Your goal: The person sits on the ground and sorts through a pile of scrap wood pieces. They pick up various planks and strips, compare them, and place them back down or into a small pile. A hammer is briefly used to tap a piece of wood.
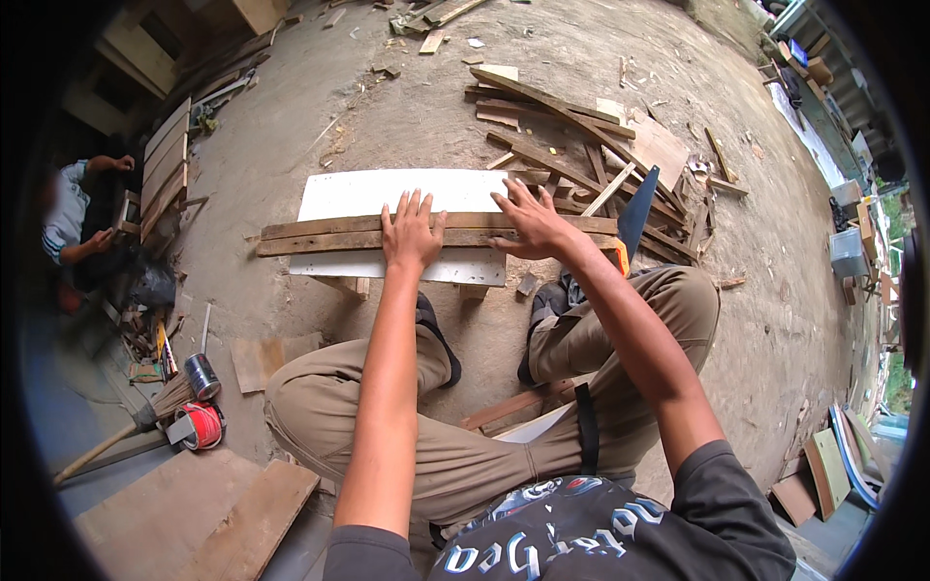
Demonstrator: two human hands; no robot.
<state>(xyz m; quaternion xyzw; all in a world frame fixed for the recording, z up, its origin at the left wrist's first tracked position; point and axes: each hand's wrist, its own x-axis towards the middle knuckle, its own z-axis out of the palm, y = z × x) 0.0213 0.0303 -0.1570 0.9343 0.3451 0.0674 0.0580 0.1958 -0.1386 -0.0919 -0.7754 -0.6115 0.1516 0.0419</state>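
In the head view, bare, dusty ground spreads all around, littered with offcuts. A white board on wooden legs carries two brown slats, side by side, nearer its near edge than its far one and running past its left and right edges. The left hand lies flat across both, fingers slightly apart; the right hand, fingers spread wide, is over them at the board's right edge. A saw with an orange handle is at the slats' right ends, its blade hiding part of a scrap pile that crowds the board's far right corner.

Well off to the left are a can, a red bucket and a broom; farther out sits another person. Large blue-and-white lettering crosses the wearer's dark shirt; the can's label is too small to read.
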